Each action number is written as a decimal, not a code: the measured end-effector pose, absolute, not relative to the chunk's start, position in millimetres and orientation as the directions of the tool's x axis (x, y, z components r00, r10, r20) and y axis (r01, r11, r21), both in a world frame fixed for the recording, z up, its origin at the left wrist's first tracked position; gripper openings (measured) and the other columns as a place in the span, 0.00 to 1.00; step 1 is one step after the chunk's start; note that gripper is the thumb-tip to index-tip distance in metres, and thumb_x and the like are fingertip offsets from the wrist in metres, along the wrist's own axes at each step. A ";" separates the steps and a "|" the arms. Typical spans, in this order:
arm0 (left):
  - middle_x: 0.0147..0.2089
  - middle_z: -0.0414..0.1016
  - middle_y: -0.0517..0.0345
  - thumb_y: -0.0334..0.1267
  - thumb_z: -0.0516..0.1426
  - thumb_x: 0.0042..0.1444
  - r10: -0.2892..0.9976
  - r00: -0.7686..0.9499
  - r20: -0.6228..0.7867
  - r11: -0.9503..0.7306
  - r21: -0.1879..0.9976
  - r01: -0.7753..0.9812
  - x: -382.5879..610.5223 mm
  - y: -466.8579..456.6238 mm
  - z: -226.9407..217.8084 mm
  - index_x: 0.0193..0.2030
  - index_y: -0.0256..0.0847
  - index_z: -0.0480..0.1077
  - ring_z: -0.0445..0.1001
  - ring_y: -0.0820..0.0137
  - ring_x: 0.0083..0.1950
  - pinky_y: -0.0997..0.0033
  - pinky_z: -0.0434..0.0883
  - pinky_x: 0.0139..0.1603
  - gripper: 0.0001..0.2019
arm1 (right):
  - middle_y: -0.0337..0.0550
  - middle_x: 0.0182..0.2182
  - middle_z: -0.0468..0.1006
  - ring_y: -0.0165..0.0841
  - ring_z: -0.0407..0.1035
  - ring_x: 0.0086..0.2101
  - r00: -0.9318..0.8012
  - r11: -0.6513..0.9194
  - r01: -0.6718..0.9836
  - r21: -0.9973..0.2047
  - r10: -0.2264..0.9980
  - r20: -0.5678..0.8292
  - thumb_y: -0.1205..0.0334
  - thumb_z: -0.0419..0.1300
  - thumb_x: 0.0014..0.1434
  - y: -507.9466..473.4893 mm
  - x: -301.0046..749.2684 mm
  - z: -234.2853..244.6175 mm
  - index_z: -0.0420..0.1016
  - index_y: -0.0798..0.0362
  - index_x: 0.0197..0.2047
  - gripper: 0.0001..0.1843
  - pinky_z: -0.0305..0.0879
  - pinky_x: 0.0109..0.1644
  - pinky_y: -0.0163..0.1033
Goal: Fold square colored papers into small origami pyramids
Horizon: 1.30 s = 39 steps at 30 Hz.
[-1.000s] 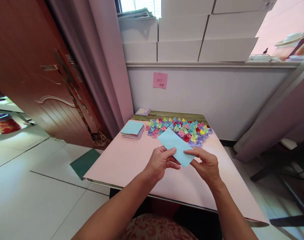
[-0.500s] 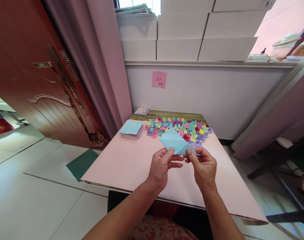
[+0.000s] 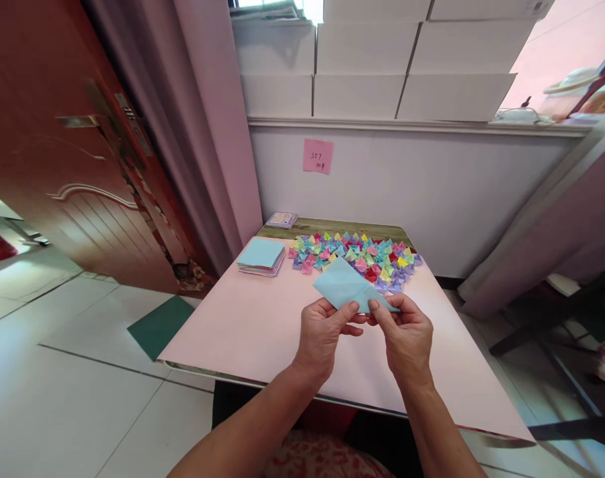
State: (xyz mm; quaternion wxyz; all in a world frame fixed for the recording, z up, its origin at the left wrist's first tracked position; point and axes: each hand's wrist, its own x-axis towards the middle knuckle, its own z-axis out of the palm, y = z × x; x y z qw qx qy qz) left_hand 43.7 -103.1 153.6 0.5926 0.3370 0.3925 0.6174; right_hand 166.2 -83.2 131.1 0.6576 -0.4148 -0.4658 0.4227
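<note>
Both hands hold a light blue sheet of paper point(image 3: 346, 287) above the pink table point(image 3: 243, 325). My left hand point(image 3: 324, 332) pinches its near lower edge, thumb on top. My right hand point(image 3: 404, 332) pinches the right end, where a corner is folded across into a diagonal crease. Behind the sheet lies a spread of several small folded paper pieces point(image 3: 362, 255) in many colours. A stack of square paper point(image 3: 261, 256), blue on top, sits at the table's left back.
A small printed packet point(image 3: 282, 220) lies at the table's far edge by the wall. A pink note point(image 3: 317, 157) is stuck on the wall below stacked white boxes point(image 3: 377, 66). A curtain and a wooden door stand left; a green sheet point(image 3: 159, 325) lies on the floor.
The flat blue rectangle has been folded: my right hand brought its right corner across, making a diagonal crease. Both hands moved closer together and now pinch the folded sheet.
</note>
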 end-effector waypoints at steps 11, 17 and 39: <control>0.26 0.79 0.52 0.40 0.68 0.45 0.987 -0.134 -0.086 0.020 0.900 -0.436 32.5 -88.2 141.6 0.34 0.30 0.76 0.78 0.67 0.27 0.69 0.77 0.32 0.15 | 0.40 0.27 0.80 0.34 0.77 0.27 0.107 0.109 -0.243 -0.964 0.991 0.085 0.56 0.73 0.45 -78.5 175.5 130.8 0.74 0.54 0.46 0.26 0.76 0.33 0.39; 0.29 0.78 0.53 0.39 0.67 0.46 0.991 -0.118 -0.068 0.017 0.922 -0.387 19.5 -73.6 139.0 0.39 0.30 0.73 0.76 0.70 0.27 0.71 0.76 0.31 0.17 | 0.40 0.26 0.79 0.34 0.76 0.27 0.027 -0.009 -0.241 -0.970 1.000 -0.016 0.53 0.72 0.45 -68.8 181.1 123.6 0.75 0.55 0.43 0.24 0.76 0.33 0.39; 0.22 0.75 0.55 0.46 0.64 0.48 0.975 0.181 -0.130 0.164 0.969 -0.185 25.5 -74.1 103.9 0.27 0.35 0.69 0.73 0.71 0.23 0.72 0.72 0.28 0.15 | 0.34 0.19 0.69 0.26 0.59 0.22 0.132 0.014 -0.205 -0.979 0.991 -0.013 0.50 0.72 0.43 -52.6 160.4 100.6 0.75 0.54 0.26 0.18 0.58 0.26 0.33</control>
